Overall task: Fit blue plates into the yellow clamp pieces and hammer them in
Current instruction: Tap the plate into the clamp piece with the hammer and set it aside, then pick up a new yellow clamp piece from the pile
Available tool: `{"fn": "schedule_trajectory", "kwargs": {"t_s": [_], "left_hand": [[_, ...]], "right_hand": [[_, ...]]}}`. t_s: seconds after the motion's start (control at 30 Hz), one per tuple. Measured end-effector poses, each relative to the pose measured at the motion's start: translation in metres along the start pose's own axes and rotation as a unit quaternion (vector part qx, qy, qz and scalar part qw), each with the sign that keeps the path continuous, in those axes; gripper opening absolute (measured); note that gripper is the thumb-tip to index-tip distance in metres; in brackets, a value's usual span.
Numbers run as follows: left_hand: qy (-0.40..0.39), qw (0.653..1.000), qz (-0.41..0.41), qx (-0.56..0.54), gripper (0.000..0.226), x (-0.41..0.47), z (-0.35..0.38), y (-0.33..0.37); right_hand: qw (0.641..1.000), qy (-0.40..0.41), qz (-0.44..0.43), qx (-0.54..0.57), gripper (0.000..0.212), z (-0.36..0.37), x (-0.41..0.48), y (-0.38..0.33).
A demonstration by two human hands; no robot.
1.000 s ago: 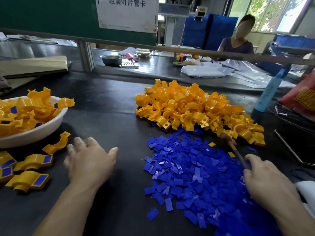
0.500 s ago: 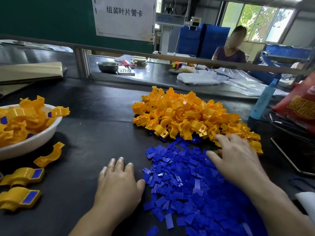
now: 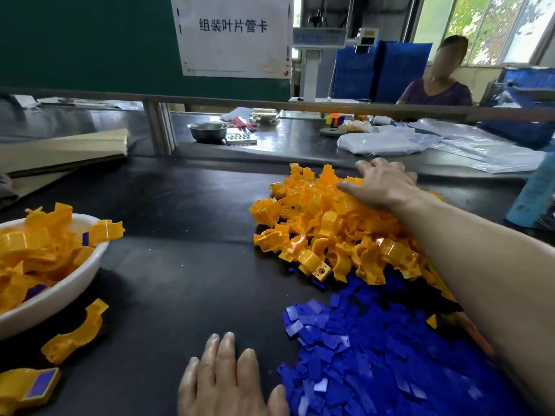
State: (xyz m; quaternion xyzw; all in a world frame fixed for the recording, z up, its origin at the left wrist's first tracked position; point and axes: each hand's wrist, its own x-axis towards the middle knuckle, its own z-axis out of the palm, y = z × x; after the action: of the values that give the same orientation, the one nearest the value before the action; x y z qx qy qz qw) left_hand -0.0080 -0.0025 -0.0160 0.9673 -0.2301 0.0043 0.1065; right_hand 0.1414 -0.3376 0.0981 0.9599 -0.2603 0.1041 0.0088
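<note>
A heap of yellow clamp pieces (image 3: 327, 235) lies on the black table, right of centre. In front of it spreads a pile of small blue plates (image 3: 375, 349). My right hand (image 3: 381, 184) reaches over both piles and rests with spread fingers on the far top of the yellow heap; its fingertips are hidden among the pieces. My left hand (image 3: 225, 379) lies flat on the table at the bottom edge, just left of the blue plates, holding nothing. A fitted clamp with a blue plate (image 3: 30, 385) and a bare yellow clamp (image 3: 76, 334) lie at lower left. No hammer shows.
A white bowl (image 3: 60, 292) heaped with fitted clamps stands at the left. A blue bottle (image 3: 534, 196) stands at the right edge. Flattened cardboard (image 3: 63, 151) lies at the far left. A metal rail (image 3: 270, 105) crosses behind the table; a person sits at the bench beyond.
My right hand let go of the hammer handle and moved forward from the blue plates onto the yellow heap. My left hand slid right, to beside the blue pile.
</note>
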Motion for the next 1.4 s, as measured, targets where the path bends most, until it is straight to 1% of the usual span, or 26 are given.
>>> {"fn": "schedule_trajectory", "kwargs": {"t_s": [0.07,0.13,0.17,0.23,0.3,0.37,0.43,0.47,0.53,0.57,0.63,0.67,0.83,1.07,1.17,1.23,1.33,1.4], "left_hand": [[0.031,1.000,-0.003,-0.004,0.057,0.004,0.009,-0.002],[0.032,0.999,-0.015,-0.014,0.058,0.009,0.014,-0.004],[0.035,0.999,-0.017,-0.015,0.058,0.011,0.015,-0.005],[0.034,0.999,-0.015,-0.006,0.059,0.013,0.017,-0.006],[0.012,1.000,-0.017,-0.013,0.060,0.010,0.013,-0.005],[0.016,0.999,-0.032,-0.008,0.062,0.006,0.009,-0.003],[0.052,0.998,-0.028,0.012,0.063,0.001,0.004,-0.002],[0.044,0.999,-0.029,0.010,0.063,0.001,-0.002,0.000],[-0.008,0.997,-0.057,0.042,0.060,0.002,-0.006,0.005],[0.009,0.998,-0.052,0.036,0.060,0.003,-0.004,0.002],[0.020,0.997,-0.072,0.006,0.062,0.002,-0.001,-0.001],[0.025,0.997,-0.069,-0.001,0.062,0.000,-0.001,-0.002],[0.024,0.998,-0.062,-0.018,0.062,-0.004,0.002,-0.006],[0.051,0.997,-0.038,-0.039,0.065,-0.008,0.002,-0.009],[0.060,0.995,-0.032,-0.069,0.064,-0.008,0.002,-0.011],[0.070,0.993,-0.036,-0.088,0.063,-0.007,0.002,-0.011],[0.078,0.989,-0.051,-0.118,0.062,-0.005,-0.002,-0.010],[0.093,0.981,-0.054,-0.159,0.060,-0.007,-0.008,-0.007]], "right_hand": [[0.997,-0.057,0.021,0.043,0.092,0.007,0.019,0.005],[0.983,-0.129,0.035,0.123,0.097,0.014,0.027,0.010],[0.977,-0.154,0.036,0.144,0.100,0.015,0.028,0.012],[0.972,-0.184,0.039,0.144,0.107,0.011,0.022,0.012],[0.972,-0.200,0.027,0.121,0.112,0.007,0.009,0.012],[0.973,-0.213,-0.015,0.086,0.105,0.007,-0.011,0.013],[0.972,-0.219,-0.052,0.069,0.094,0.010,-0.038,0.014],[0.971,-0.217,-0.066,0.070,0.090,0.010,-0.051,0.014],[0.972,-0.208,-0.089,0.071,0.082,0.008,-0.078,0.017],[0.972,-0.202,-0.098,0.067,0.078,0.006,-0.093,0.018],[0.976,-0.178,-0.108,0.062,0.074,0.006,-0.123,0.020],[0.979,-0.160,-0.112,0.062,0.073,0.003,-0.139,0.020],[0.983,-0.060,-0.163,0.060,0.058,-0.013,-0.212,0.020],[0.968,0.044,-0.230,0.088,0.028,-0.020,-0.292,0.018],[0.960,0.062,-0.249,0.112,0.021,-0.022,-0.313,0.017],[0.957,0.075,-0.235,0.155,0.023,-0.024,-0.322,0.018],[0.952,0.098,-0.186,0.223,0.023,-0.028,-0.325,0.019],[0.942,0.128,-0.150,0.271,0.022,-0.031,-0.327,0.019]]}}
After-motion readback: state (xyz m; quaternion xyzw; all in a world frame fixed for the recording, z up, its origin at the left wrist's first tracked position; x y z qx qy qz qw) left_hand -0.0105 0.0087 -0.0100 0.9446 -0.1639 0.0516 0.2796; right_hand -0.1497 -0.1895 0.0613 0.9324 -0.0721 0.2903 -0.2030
